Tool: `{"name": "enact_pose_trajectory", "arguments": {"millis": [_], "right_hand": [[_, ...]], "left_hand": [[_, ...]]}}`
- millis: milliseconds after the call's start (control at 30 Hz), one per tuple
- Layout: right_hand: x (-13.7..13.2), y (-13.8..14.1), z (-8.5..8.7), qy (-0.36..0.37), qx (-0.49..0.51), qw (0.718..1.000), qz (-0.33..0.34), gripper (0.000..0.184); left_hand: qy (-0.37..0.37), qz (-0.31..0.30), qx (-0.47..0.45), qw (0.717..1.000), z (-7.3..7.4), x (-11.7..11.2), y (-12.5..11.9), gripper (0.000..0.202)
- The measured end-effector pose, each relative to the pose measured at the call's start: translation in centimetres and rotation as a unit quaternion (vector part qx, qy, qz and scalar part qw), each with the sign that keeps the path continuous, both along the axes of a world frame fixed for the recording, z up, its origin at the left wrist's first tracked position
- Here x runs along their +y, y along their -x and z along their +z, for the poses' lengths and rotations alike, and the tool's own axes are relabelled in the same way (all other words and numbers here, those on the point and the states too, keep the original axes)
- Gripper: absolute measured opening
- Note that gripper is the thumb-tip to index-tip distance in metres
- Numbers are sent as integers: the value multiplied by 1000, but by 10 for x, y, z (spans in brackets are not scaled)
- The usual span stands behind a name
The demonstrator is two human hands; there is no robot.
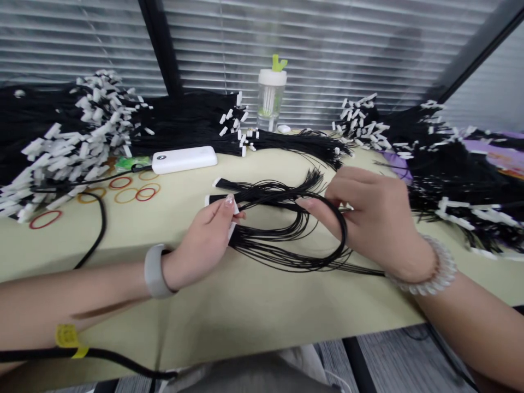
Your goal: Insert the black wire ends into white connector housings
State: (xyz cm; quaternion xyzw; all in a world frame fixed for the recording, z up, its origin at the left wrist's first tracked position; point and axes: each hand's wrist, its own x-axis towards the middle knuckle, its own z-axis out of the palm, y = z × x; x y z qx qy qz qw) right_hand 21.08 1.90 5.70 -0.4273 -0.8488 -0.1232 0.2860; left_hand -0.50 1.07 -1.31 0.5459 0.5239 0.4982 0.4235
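Several thin black wires with white connector ends form a looped wire bundle (286, 234) over the table. My left hand (204, 237) is closed, thumb and fingers pinching the bundle near a white connector (236, 206). On the other side my right hand (370, 218) is curled around the bent part of the wires, its thumb pressed along the loop; its fingertips are partly hidden. Beyond my left fingers, two more wide white connectors with black wires (223, 184) lie on the table. Loose wire ends (314, 177) fan out near my right fingers.
Large heaps of black wires with white connectors (94, 120) lie at the left, the back and the right (462, 213). A white power bank (184, 159), red and yellow rubber bands (123, 188) and a clear bottle (271, 98) are on the table (229, 305). A thick black cable (118, 360) crosses the front left.
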Motion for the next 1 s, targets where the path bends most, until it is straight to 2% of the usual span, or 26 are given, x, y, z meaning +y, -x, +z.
{"name": "enact_pose_trajectory", "arguments": {"millis": [67, 167, 233, 333, 433, 567, 900, 1000], "right_hand": [[-2, 0, 0, 100, -43, 994, 6, 46], [-1, 2, -10, 292, -96, 949, 75, 47], [1, 8, -22, 346, -96, 924, 132, 46], [4, 21, -40, 325, -62, 929, 167, 42], [2, 32, -47, 335, -29, 921, 199, 34], [-3, 37, -45, 327, 11, 914, 240, 28], [-4, 35, -47, 199, -37, 953, 226, 20], [4, 20, -38, 250, -65, 941, 217, 16]], "left_hand": [[3, -3, 2, 1000, 1, 0, 0, 36], [0, -11, 1, 1000, 3, -1, 0, 35], [-7, -20, 16, 1000, 5, -3, -1, 35], [-27, -36, 54, 998, 9, -6, -2, 35], [-40, -47, 86, 994, 14, -9, -2, 35], [-50, -53, 118, 990, 18, -11, -2, 34], [-54, -63, 120, 989, 15, -8, -3, 33], [-44, -62, 118, 990, 14, -8, -2, 35]]}}
